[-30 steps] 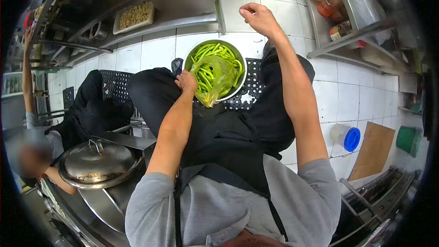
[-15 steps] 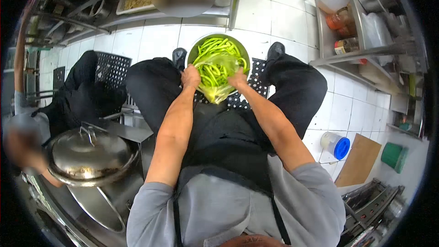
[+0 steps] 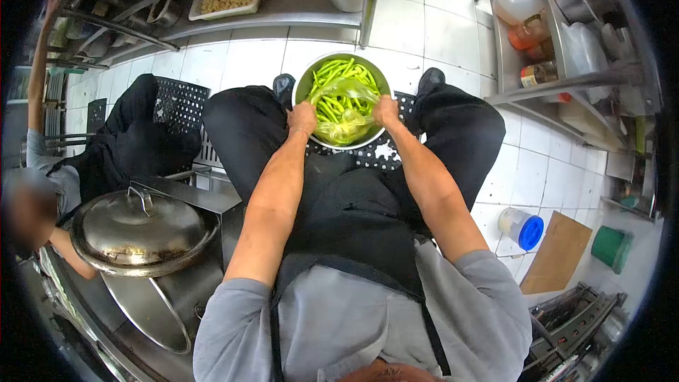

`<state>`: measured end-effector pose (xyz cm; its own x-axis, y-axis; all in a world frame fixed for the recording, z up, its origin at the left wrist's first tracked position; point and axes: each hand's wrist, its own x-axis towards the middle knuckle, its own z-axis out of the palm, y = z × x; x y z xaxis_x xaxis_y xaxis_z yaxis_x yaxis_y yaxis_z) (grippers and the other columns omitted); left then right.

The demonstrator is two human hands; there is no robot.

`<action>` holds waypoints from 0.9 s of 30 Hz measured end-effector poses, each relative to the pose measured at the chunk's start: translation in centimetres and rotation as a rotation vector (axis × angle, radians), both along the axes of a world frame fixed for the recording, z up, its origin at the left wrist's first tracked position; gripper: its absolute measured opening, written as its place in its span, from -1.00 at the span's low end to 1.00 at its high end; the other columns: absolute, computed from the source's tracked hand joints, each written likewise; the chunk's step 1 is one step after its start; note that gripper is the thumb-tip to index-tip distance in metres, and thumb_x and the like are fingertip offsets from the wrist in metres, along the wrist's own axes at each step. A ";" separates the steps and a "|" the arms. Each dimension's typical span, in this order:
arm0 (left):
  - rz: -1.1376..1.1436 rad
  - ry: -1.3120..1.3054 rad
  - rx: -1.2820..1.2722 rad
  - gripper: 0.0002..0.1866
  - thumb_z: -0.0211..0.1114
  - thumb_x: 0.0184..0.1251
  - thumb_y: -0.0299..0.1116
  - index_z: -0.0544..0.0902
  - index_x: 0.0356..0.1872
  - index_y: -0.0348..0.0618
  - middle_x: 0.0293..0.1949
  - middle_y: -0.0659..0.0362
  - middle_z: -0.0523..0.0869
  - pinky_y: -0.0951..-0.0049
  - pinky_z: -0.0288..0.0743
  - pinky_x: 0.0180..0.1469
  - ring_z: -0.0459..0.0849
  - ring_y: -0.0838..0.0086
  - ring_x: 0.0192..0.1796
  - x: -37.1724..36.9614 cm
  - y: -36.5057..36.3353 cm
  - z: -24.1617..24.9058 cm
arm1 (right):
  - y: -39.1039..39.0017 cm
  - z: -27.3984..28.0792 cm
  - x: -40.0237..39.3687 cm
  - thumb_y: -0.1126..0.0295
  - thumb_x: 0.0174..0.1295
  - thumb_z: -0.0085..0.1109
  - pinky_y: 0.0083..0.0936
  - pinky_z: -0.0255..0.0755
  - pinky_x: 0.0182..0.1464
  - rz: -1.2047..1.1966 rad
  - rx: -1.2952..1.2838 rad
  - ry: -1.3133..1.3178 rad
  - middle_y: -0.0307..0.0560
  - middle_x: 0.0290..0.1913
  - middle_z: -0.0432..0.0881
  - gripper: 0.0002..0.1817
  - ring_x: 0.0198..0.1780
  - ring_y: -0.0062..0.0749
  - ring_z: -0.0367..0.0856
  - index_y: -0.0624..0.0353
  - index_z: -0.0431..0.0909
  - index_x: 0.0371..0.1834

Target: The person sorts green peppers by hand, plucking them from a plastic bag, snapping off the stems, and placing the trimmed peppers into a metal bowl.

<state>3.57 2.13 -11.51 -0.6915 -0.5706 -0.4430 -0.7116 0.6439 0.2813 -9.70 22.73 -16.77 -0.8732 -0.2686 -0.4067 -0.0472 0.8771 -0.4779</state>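
Observation:
A round metal bowl (image 3: 388, 81) full of long green chili peppers (image 3: 339, 73) stands on the floor between my feet. Over the peppers in its near half lies a clear plastic bag (image 3: 344, 129), crumpled and partly see-through. My left hand (image 3: 303, 117) is closed at the left side of the bowl's rim, knuckles up. Across from it, my right hand (image 3: 386, 111) closes on the right rim, with the edge of the bag close to its fingers. The fingertips of both hands are hidden.
A black perforated mat (image 3: 182, 102) lies on the tiles. To the left stand a large lidded pot (image 3: 141, 233) and a crouching person (image 3: 106, 141). Steel shelving (image 3: 318, 21) is ahead; another rack (image 3: 559, 92) stands right, near a blue-lidded tub (image 3: 523, 228) and brown board (image 3: 559, 251).
The plastic bag, held stretched toward me over the near rim before, now lies inside the bowl. My hands have moved apart to the two sides of the rim. The view has shifted slightly.

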 end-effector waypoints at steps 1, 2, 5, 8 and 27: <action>-0.015 -0.013 0.000 -0.66 0.24 0.36 -0.14 0.70 -0.06 -0.19 0.01 -0.23 0.68 -0.01 0.51 0.17 0.62 -0.11 0.14 0.4 0.4 -0.2 | 0.3 0.3 0.8 0.44 0.10 0.18 -0.09 0.59 0.01 0.015 -0.018 -0.003 0.32 -0.14 0.70 -0.81 -0.06 0.20 0.69 0.34 0.68 -0.32; 0.034 0.025 -0.013 -0.64 0.26 0.34 -0.11 0.70 -0.07 -0.19 0.00 -0.24 0.68 -0.02 0.52 0.16 0.63 -0.11 0.12 0.2 0.7 -0.4 | 0.1 0.8 0.4 0.42 0.09 0.24 -0.04 0.57 0.05 -0.037 -0.127 -0.191 0.33 -0.08 0.67 -0.73 -0.01 0.24 0.66 0.33 0.62 -0.16; 0.155 0.159 -0.056 -0.63 0.30 0.32 -0.09 0.68 -0.10 -0.21 -0.01 -0.22 0.68 -0.02 0.49 0.15 0.64 -0.11 0.07 0.2 1.5 0.5 | -0.3 3.5 1.8 0.36 0.09 0.33 -0.07 0.52 0.09 0.032 -0.107 0.055 0.28 0.01 0.59 -0.53 0.09 0.20 0.60 0.26 0.51 0.08; 0.182 0.357 -0.101 -0.70 0.27 0.37 -0.18 0.67 -0.13 -0.24 -0.11 -0.17 0.71 0.03 0.50 0.10 0.68 -0.07 -0.06 0.1 1.0 -2.4 | -0.8 5.2 2.1 0.45 0.05 0.34 -0.09 0.43 0.20 0.079 -0.171 0.220 0.24 0.15 0.44 -0.37 0.16 0.21 0.51 0.18 0.40 0.26; 1.244 0.598 1.351 -0.66 0.19 0.47 -0.01 0.63 -0.10 -0.09 -0.53 0.25 0.47 0.39 0.35 -0.57 0.40 0.48 -0.60 0.7 -5.9 -15.1 | -6.9 -15.4 -10.6 0.28 0.09 0.31 -0.25 0.54 -0.19 0.290 -0.324 -0.037 0.08 -0.37 0.66 -0.81 -0.25 -0.03 0.65 0.18 0.65 -0.49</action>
<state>4.28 -3.72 -26.63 -0.4354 -0.3210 -0.8411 -0.1663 -0.8895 0.4256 -20.28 15.88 -32.22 -0.7290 -0.6198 -0.2904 -0.2474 0.6341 -0.7326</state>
